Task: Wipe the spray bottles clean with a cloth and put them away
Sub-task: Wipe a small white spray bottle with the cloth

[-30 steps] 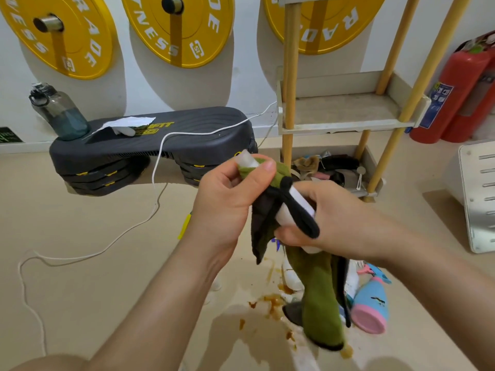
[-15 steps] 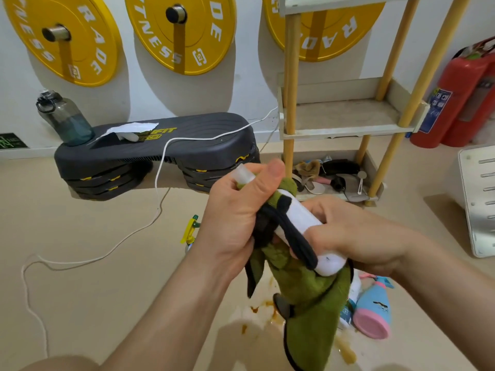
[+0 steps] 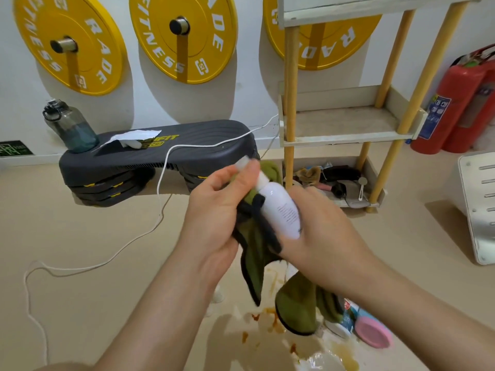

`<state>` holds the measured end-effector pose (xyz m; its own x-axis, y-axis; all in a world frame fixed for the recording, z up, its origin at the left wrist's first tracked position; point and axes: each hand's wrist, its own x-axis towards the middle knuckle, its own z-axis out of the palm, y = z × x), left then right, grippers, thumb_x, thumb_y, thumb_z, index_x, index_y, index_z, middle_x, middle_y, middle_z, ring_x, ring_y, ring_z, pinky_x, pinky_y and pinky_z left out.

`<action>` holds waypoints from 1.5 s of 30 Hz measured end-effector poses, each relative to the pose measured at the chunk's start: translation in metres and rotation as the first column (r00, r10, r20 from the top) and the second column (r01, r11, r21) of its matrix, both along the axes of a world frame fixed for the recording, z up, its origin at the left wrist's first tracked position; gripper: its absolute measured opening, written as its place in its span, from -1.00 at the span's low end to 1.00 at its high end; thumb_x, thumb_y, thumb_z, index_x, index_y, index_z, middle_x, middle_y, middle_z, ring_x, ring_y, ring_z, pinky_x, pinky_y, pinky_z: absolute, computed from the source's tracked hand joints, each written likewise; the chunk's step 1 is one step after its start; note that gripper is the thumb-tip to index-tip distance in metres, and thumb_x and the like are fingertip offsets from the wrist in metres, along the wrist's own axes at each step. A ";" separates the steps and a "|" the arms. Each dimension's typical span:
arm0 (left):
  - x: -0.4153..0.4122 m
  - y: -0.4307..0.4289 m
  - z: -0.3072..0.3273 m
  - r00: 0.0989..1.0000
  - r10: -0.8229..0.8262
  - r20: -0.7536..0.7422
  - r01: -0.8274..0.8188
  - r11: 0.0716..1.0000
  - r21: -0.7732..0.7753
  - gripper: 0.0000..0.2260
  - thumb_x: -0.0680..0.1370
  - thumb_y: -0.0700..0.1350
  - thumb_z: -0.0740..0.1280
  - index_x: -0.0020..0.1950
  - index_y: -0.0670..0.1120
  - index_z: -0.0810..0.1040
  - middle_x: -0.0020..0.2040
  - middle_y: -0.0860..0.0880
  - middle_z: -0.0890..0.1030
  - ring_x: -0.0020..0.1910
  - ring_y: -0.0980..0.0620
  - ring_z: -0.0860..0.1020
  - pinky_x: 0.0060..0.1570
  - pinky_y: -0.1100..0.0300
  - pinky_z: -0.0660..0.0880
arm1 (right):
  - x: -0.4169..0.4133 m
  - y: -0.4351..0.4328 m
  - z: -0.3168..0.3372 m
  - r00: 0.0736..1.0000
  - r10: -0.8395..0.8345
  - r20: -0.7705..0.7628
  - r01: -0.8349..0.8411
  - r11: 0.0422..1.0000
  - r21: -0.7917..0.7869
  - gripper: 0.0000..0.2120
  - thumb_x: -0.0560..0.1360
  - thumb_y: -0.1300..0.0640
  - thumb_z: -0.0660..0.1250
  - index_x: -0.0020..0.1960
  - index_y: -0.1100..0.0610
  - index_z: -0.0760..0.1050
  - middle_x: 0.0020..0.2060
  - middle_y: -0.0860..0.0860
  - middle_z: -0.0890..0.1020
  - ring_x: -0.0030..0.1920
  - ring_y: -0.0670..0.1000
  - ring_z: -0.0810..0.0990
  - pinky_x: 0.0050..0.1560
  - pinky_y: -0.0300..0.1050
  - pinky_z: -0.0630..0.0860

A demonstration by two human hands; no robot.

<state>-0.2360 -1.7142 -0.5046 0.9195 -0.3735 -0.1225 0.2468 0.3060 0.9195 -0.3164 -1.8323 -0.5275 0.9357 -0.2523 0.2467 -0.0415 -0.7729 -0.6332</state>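
Fingers point(image 3: 231, 180) of my left hand point(image 3: 214, 218) are curled, the thumb and forefinger pinching the cap end of the white spray bottle point(image 3: 281, 210) together with a fold of the green cloth point(image 3: 254, 247). My right hand point(image 3: 321, 236) wraps the bottle's lower end with its fingers closed round it. The bottle sits tilted between both hands, cap up and to the left, in the air above the floor point(image 3: 93, 250). The cloth's black-edged tail hangs below my right wrist. Under it the floor carries brown stains point(image 3: 270, 317) and a pink-based bottle point(image 3: 372, 330). Farther off, a grey step platform point(image 3: 160, 156) holds a water bottle point(image 3: 69, 127), and a wooden rack point(image 3: 348, 129) stands to its right.
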 end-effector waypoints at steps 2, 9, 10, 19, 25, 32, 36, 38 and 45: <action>0.004 0.008 0.003 0.991 -0.129 0.034 0.127 0.991 0.049 -0.65 0.34 -0.23 0.44 0.12 -0.22 0.61 -0.07 -0.16 0.70 -0.16 -0.03 0.67 -0.19 0.13 0.64 | 0.002 -0.014 0.002 0.999 0.041 -0.030 -0.032 0.965 0.260 -0.75 0.40 -0.01 0.49 0.01 -0.04 0.49 -0.18 -0.08 0.53 -0.24 -0.07 0.51 -0.32 -0.25 0.43; 0.025 0.032 -0.007 0.562 -0.462 0.686 -0.622 0.311 0.719 -0.84 0.60 0.06 0.27 0.06 0.18 0.64 -0.15 0.05 0.59 -0.07 -0.01 0.56 -0.15 0.10 0.44 | -0.002 -0.034 0.015 0.993 0.100 -0.061 -0.063 0.897 0.438 -0.79 0.40 0.01 0.52 -0.09 -0.15 0.50 -0.19 -0.16 0.51 -0.22 -0.25 0.52 -0.27 -0.38 0.45; 0.025 0.034 -0.008 0.514 -0.500 0.696 -0.675 0.265 0.689 -0.83 0.60 0.08 0.26 0.07 0.19 0.64 -0.15 0.04 0.55 -0.06 -0.07 0.54 -0.16 0.08 0.43 | -0.002 -0.034 0.015 0.996 0.060 -0.066 -0.036 0.946 0.321 -0.78 0.40 -0.02 0.49 -0.07 -0.17 0.46 -0.13 -0.17 0.49 -0.12 -0.27 0.48 -0.23 -0.39 0.39; 0.002 0.014 0.006 0.988 0.015 0.153 -0.038 0.988 0.148 -0.87 0.43 -0.27 0.44 -0.05 -0.12 0.61 -0.32 -0.04 0.63 -0.42 0.11 0.56 -0.45 0.31 0.45 | -0.003 -0.031 0.016 0.983 -0.035 -0.181 0.054 0.994 0.100 -0.63 0.40 -0.23 0.44 0.10 -0.14 0.41 -0.15 -0.19 0.49 -0.15 -0.14 0.49 -0.25 -0.21 0.42; -0.016 -0.004 -0.005 0.997 -0.081 0.000 0.080 0.983 -0.165 -0.81 0.35 -0.25 0.38 -0.06 -0.16 0.67 -0.11 -0.12 0.69 -0.13 0.02 0.64 -0.01 0.17 0.60 | 0.000 -0.014 0.008 0.992 -0.089 -0.094 0.101 0.987 0.126 -0.61 0.42 -0.08 0.46 0.13 -0.05 0.38 -0.14 -0.15 0.50 -0.19 -0.11 0.48 -0.30 -0.21 0.40; -0.002 -0.004 -0.006 0.990 0.081 0.114 -0.071 0.993 -0.096 -0.79 0.33 -0.13 0.43 -0.08 -0.15 0.58 -0.28 -0.05 0.65 -0.32 0.09 0.61 -0.33 0.27 0.56 | 0.002 -0.009 0.002 0.988 0.147 0.037 -0.152 0.947 0.283 -0.59 0.49 0.00 0.42 0.28 -0.18 0.38 0.15 -0.06 0.54 0.16 -0.13 0.45 0.13 -0.26 0.44; -0.015 -0.010 -0.015 0.992 0.053 0.117 -0.046 0.997 -0.062 -0.81 0.34 -0.05 0.43 -0.12 -0.11 0.66 -0.26 -0.10 0.63 -0.31 0.03 0.58 -0.22 0.11 0.57 | 0.007 -0.004 -0.002 0.979 0.065 0.194 -0.181 0.717 0.673 -0.72 0.51 0.01 0.38 0.21 -0.04 0.55 0.03 -0.03 0.68 0.07 -0.05 0.64 0.14 -0.04 0.59; -0.024 -0.011 -0.018 0.974 0.017 0.227 -0.021 1.000 0.015 -0.87 0.34 -0.01 0.43 -0.20 -0.04 0.67 -0.37 -0.03 0.55 -0.43 0.10 0.45 -0.36 0.23 0.44 | 0.008 -0.007 0.002 0.985 0.000 0.175 -0.139 0.610 0.780 -0.65 0.53 -0.12 0.32 0.12 0.12 0.59 -0.09 0.10 0.68 -0.07 0.06 0.64 0.04 0.10 0.57; -0.018 -0.013 -0.016 0.858 0.100 0.504 -0.157 0.985 0.072 -0.93 0.47 -0.15 0.48 -0.16 -0.07 0.61 -0.29 0.06 0.64 -0.27 0.16 0.57 -0.20 0.30 0.51 | 0.014 0.011 -0.007 1.000 0.008 0.023 -0.024 0.455 0.890 -0.50 0.55 -0.27 0.19 0.11 0.12 0.62 0.02 0.11 0.71 0.02 0.06 0.68 0.15 0.00 0.57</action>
<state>-0.2538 -1.7274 -0.5207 0.9075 -0.2586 0.3310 -0.2861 0.1966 0.9378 -0.3028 -1.8211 -0.5343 0.9407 -0.3267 -0.0910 -0.0209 0.2121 -0.9770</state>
